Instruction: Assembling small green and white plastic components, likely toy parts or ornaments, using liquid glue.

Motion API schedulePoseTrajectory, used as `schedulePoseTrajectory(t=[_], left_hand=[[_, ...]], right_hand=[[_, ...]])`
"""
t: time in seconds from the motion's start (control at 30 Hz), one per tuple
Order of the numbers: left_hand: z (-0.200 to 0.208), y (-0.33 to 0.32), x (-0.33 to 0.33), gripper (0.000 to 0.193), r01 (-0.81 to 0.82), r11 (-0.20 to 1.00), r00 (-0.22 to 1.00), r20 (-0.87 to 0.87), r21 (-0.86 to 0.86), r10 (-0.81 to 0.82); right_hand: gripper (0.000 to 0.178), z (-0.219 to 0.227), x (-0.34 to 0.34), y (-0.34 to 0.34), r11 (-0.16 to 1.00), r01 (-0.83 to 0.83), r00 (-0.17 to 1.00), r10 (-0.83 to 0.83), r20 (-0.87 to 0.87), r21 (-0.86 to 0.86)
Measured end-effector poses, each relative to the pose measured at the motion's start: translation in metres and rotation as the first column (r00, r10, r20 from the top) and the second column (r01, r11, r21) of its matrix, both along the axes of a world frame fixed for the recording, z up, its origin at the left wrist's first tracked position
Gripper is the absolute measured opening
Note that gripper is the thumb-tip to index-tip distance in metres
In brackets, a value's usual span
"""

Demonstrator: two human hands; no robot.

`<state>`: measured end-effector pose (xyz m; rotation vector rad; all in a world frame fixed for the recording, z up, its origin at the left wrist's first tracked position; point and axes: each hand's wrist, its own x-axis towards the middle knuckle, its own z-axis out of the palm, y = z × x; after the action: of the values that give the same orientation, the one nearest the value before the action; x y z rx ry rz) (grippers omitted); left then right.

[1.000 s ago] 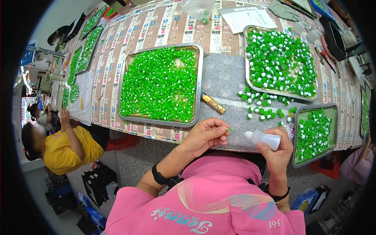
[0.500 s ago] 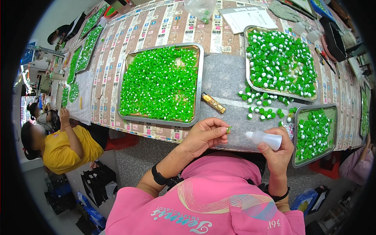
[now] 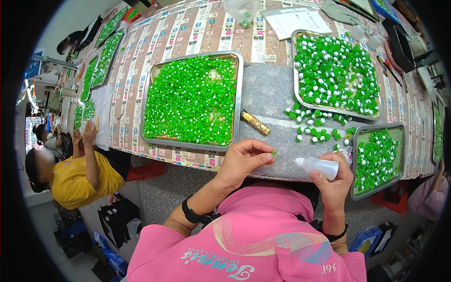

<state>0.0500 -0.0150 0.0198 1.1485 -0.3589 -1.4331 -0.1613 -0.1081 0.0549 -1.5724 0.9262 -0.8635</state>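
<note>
Cloth of your pink T-shirt [image 3: 249, 225] lay closest to you, and black bands [image 3: 190, 210] circled your wrists. Your left hand [image 3: 242, 162] pinched a tiny green piece [image 3: 275, 153] between thumb and forefinger, holding it out at the fingertips above a grey sheet [image 3: 268, 89]. Your right hand [image 3: 334, 185] had its fingers wrapped around a white squeeze bottle [image 3: 320, 168], tipped on its side, its nozzle pointing left toward the green piece but apart from it. Just right of that hand, a small metal tray [image 3: 379, 190] held green-and-white pieces [image 3: 376, 157]. A gold-and-black tube [image 3: 256, 123] rested on the sheet, beside a large metal tray [image 3: 238, 94] to your left, full of little green bits [image 3: 188, 103] dotted with white. Loose pieces [image 3: 319, 135] lay scattered before a second large tray [image 3: 296, 70], heaped with more. Farther out, a white paper pad [image 3: 296, 22], a clear plastic bag [image 3: 239, 10] and a grey glove [image 3: 342, 13] lay on the patterned table cover [image 3: 195, 35]. Well apart to your left, a person in a yellow shirt [image 3: 84, 181] had both hands raised.
</note>
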Motion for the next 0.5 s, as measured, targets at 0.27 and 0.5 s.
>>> schedulePoseTrajectory(t=[0.27,0.5], left_hand=[[0.004,-0.0008,-0.0011,0.013,0.011,1.0,0.999,0.031,0.005,-0.012],[0.004,-0.0002,-0.0019,0.014,0.026,1.0,0.999,0.022,0.017,-0.026]], right_hand=[[0.039,0.0016,0.0005,-0.0001,1.0,-0.012,1.0,0.012,-0.017,-0.017],[0.039,0.0011,0.0001,0.0001,1.0,-0.012,1.0,0.012,-0.015,-0.024]])
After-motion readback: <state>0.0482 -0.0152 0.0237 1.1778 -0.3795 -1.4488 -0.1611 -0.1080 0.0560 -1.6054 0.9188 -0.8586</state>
